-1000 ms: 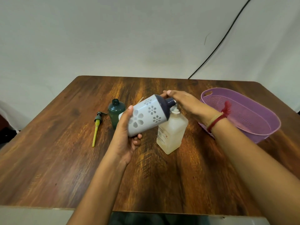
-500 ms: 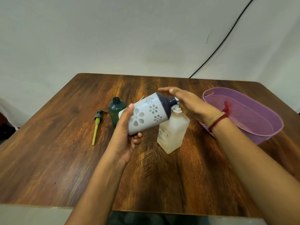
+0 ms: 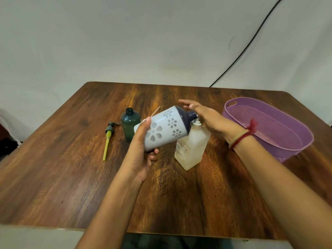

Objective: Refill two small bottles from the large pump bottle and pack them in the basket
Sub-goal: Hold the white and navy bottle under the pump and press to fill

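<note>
Left hand (image 3: 140, 155) first: thumb & fingers (image 3: 148, 123) were wrapped round the lower body of the flowered bottle (image 3: 163, 128), clamped on it. They held it off the tabletop (image 3: 71, 177), tipped w/ its dark neck up and to the right.

Right hand (image 3: 210, 121): fingers (image 3: 186, 104) straight, a bit spread, gripping nothing, palm down over the head of the pump bottle (image 3: 192, 146) (whether the palm was actually pressing the pump, can't tell, the hand hid it). The flowered bottle's mouth sat right at the spout, so this read as the fill step for bottle no. 1.

Handling: the flowered bottle looked rigid & smooth, prob. light while near-empty and heavier as it fills. The mid-body wrap seemed the sensible hold, since a smooth wall + any drip = slippery. The pump bottle looked like stiff translucent plastic, level hard to read. It could tip under an off-centre push, so press straight down.

Further out: the green bottle (image 3: 130, 124) stood upright & uncapped just behind the left hand, w/ a loose pump (image 3: 108, 139) and its yellowish tube lying flat beside it. The lilac basket (image 3: 294, 153) sat to the right, beyond the right wrist, nothing visible inside. Neither small bottle was packed yet.
</note>
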Demonstrator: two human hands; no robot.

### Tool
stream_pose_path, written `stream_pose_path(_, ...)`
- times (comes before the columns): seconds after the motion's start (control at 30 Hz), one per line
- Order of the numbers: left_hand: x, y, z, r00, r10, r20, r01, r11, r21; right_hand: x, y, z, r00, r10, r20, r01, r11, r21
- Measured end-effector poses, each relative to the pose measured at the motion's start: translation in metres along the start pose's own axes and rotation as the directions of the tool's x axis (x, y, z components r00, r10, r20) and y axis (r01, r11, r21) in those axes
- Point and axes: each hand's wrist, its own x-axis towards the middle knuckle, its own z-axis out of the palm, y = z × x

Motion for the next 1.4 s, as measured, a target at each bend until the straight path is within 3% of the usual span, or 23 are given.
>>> stream_pose_path(0.6,-0.001,0.01,-0.001,0.999,-0.016,0.031,0.017,0.999,-0.045,0.0,-0.019,-0.009,0.999,0.037,0.04,-0.035,0.998,-0.046)
stream_pose_path(0.73,0.001,0.011,0.0,1.0,-0.006,0.022,0.006,1.0,-0.021,0.002,-0.008,-0.002,0.999,0.039,-0.02,-0.037,0.997,0.064)
stream_pose_path(0.83,0.0,0.006,-0.001,0.999,-0.036,0.003,0.036,0.999,-0.023,0.004,-0.001,0.005,0.999,0.016,-0.035,-0.016,1.0,-0.005)
stream_pose_path(1.0,-0.001,0.008,-0.001,0.999,-0.032,0.018,0.033,0.998,-0.059,0.009,-0.022,-0.014,0.997,0.001,0.075,0.011,0.988,-0.156)
stream_pose_path(1.2,-0.001,0.0,-0.001,0.998,-0.061,0.0,0.061,0.996,-0.059,0.007,0.002,0.005,1.0,-0.001,-0.013,0.001,1.0,-0.005)
stream_pose_path(1.4,-0.003,0.005,-0.001,0.999,-0.044,0.026,0.046,0.997,-0.07,0.01,-0.014,-0.007,0.995,-0.101,-0.001,0.1,0.991,-0.091)
